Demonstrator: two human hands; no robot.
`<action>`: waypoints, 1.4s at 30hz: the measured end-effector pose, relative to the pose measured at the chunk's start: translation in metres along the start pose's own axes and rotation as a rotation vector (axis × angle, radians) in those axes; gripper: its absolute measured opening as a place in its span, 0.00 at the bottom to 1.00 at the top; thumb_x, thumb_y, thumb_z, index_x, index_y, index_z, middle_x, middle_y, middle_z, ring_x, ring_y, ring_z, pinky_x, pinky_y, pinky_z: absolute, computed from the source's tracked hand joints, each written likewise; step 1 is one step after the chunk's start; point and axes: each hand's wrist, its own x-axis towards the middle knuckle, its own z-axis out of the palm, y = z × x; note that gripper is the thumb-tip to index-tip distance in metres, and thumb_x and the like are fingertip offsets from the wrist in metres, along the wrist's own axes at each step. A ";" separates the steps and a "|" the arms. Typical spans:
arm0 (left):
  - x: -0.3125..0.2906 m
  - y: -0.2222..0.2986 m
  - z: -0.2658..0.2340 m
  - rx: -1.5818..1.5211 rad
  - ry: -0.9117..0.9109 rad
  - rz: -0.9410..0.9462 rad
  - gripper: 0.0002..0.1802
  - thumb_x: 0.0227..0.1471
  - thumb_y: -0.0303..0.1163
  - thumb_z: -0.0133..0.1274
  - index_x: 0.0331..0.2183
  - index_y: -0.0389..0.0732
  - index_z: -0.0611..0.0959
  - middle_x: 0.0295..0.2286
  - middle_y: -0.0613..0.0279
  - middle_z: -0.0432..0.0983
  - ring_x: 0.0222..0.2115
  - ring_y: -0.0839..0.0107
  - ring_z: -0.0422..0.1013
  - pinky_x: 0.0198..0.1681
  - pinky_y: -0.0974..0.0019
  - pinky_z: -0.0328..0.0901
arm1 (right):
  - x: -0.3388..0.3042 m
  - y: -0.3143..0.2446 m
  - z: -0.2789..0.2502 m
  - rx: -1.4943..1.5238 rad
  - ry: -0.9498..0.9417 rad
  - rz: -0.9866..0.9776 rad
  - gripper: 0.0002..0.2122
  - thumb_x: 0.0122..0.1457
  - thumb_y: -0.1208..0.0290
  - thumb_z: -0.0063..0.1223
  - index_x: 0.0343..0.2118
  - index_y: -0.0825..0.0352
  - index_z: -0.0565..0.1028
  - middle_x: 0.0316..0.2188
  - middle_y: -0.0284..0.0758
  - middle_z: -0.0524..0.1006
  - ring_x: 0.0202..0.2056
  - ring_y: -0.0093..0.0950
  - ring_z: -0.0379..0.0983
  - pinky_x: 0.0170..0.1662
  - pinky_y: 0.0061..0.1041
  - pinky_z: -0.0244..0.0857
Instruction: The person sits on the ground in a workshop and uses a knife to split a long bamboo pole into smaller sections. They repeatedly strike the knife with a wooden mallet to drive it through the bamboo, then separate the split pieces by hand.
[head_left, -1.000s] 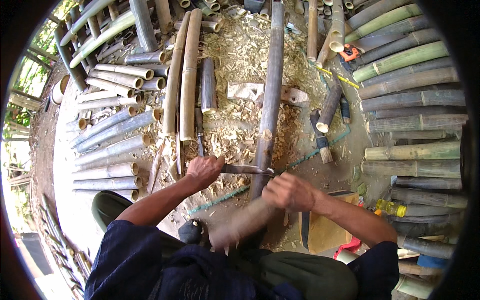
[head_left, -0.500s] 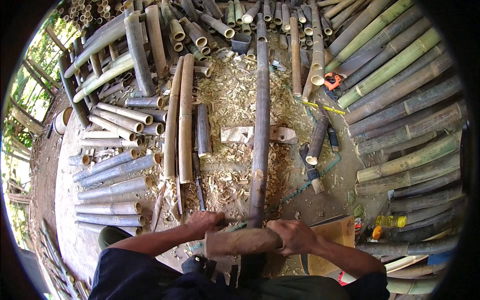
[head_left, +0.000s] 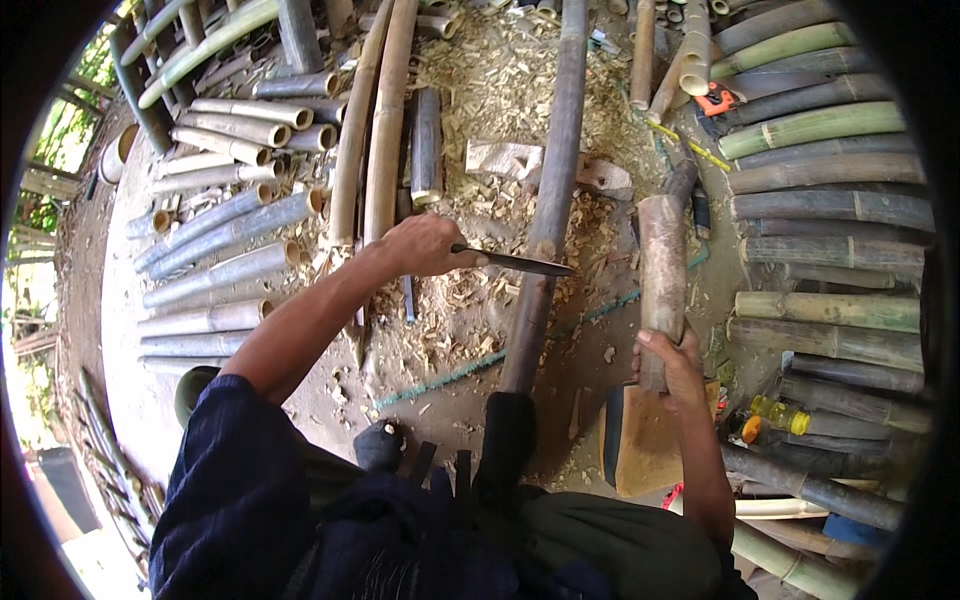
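Observation:
A long dark bamboo pole (head_left: 562, 130) runs away from me along the floor, its near end meeting my black-covered foot (head_left: 508, 430). My left hand (head_left: 430, 245) is closed round the handle of a knife (head_left: 520, 263), whose blade lies across the pole just above a node; whether it touches is unclear. Off to the right, my right hand (head_left: 670, 368) grips the lower end of a thick brownish bamboo club (head_left: 662, 270), raised with its other end pointing away from me. A notched wooden block (head_left: 505, 160) sits crosswise under the pole.
Wood chips (head_left: 460, 330) litter the floor. Cut bamboo pieces (head_left: 230, 265) lie in rows at left, and longer bamboo poles (head_left: 830, 255) at right. An orange-handled saw (head_left: 715, 100), a yellow-capped bottle (head_left: 780, 414) and a brown board (head_left: 655, 445) are on the right.
My right hand has swung the club from lying level close to me out to the right and away. My left hand has moved forward with the knife. The view has shifted nearer.

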 end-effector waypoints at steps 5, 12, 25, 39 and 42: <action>0.004 0.008 0.002 0.021 -0.089 -0.017 0.39 0.60 0.67 0.50 0.28 0.37 0.88 0.18 0.50 0.77 0.23 0.55 0.79 0.35 0.44 0.75 | -0.012 -0.009 0.003 -0.044 -0.039 -0.035 0.25 0.54 0.67 0.65 0.52 0.68 0.66 0.28 0.36 0.77 0.22 0.26 0.76 0.23 0.27 0.73; 0.001 0.006 0.009 0.005 -0.072 -0.022 0.39 0.59 0.68 0.49 0.26 0.37 0.86 0.18 0.50 0.77 0.23 0.55 0.79 0.36 0.44 0.75 | -0.018 -0.026 0.021 -0.073 -0.089 -0.054 0.28 0.54 0.67 0.65 0.55 0.68 0.65 0.29 0.36 0.77 0.23 0.26 0.77 0.24 0.27 0.73; -0.007 0.028 -0.006 0.115 -0.183 -0.124 0.41 0.59 0.71 0.45 0.28 0.38 0.85 0.23 0.51 0.80 0.27 0.55 0.80 0.38 0.49 0.76 | -0.023 -0.072 0.056 -0.230 -0.014 -0.518 0.30 0.54 0.72 0.65 0.59 0.71 0.66 0.47 0.37 0.75 0.47 0.26 0.72 0.53 0.28 0.67; -0.001 0.033 -0.006 0.151 -0.162 -0.090 0.33 0.61 0.64 0.49 0.30 0.42 0.86 0.24 0.57 0.81 0.28 0.61 0.81 0.36 0.53 0.76 | 0.004 -0.016 0.065 -0.442 0.157 -0.837 0.34 0.53 0.69 0.65 0.61 0.71 0.61 0.43 0.45 0.76 0.45 0.36 0.76 0.47 0.37 0.72; 0.002 0.034 -0.009 0.157 -0.188 -0.118 0.31 0.61 0.63 0.50 0.30 0.43 0.87 0.24 0.56 0.82 0.28 0.61 0.81 0.36 0.53 0.76 | 0.028 -0.004 0.076 -1.026 -0.128 -0.128 0.35 0.48 0.68 0.69 0.57 0.77 0.65 0.47 0.55 0.76 0.50 0.43 0.76 0.54 0.40 0.68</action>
